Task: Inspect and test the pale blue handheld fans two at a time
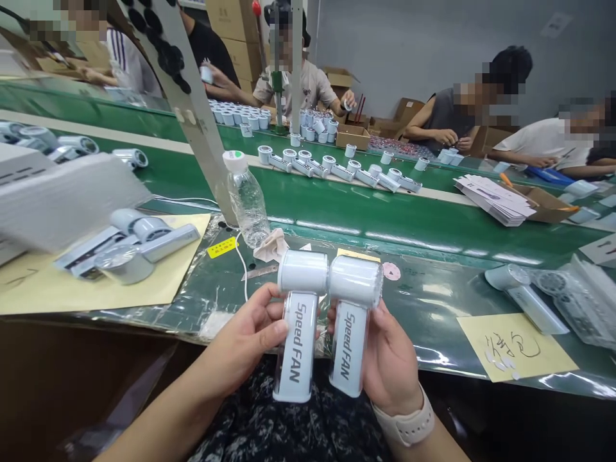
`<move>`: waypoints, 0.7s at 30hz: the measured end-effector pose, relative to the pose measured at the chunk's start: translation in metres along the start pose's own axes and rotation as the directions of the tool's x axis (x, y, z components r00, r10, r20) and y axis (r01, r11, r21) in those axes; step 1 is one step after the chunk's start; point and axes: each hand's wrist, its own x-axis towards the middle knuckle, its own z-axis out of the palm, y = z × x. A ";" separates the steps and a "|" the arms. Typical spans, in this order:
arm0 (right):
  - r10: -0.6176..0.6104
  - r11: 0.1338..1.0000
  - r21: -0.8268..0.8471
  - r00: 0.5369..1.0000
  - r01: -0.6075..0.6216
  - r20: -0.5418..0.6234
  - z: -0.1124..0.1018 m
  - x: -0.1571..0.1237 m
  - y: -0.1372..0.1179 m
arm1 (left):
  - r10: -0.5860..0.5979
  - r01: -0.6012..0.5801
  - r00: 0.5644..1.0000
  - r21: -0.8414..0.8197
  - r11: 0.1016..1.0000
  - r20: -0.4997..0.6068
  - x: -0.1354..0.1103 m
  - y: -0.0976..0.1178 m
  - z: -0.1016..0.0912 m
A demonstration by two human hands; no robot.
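Observation:
I hold two pale blue handheld fans side by side over my lap, both upright with "Speed FAN" printed down the handles. My left hand (248, 340) grips the left fan (297, 324) by its handle, thumb across the front. My right hand (392, 359), with a white watch on the wrist, wraps round the handle of the right fan (351, 321). The two fan heads touch each other just in front of the table edge.
A clear water bottle (246, 200) stands beyond the fans. More fans (129, 247) lie on yellow paper at left, another fan (522, 292) near a yellow note (517, 346) at right. A green conveyor (337, 205) carries rows of fans; several people work across it.

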 end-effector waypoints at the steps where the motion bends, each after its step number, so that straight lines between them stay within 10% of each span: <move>1: 0.007 1.000 0.007 1.000 -0.007 -0.008 0.000 0.001 0.000 | -0.002 0.002 1.000 0.012 1.000 0.001 0.000 -0.001 -0.001; 13: 0.034 0.996 -0.079 0.998 -0.029 0.059 -0.001 -0.001 0.004 | 0.010 -0.017 0.999 0.169 0.985 0.042 -0.002 0.002 -0.002; 17: -0.150 0.909 -0.366 0.976 0.200 0.160 -0.007 -0.008 0.000 | 0.185 -0.133 0.980 0.448 0.884 -0.074 -0.003 0.002 -0.003; 21: -0.257 0.663 -0.525 0.821 0.534 0.510 -0.009 -0.016 -0.005 | 0.422 -0.339 0.906 0.544 0.768 -0.031 -0.010 -0.001 0.000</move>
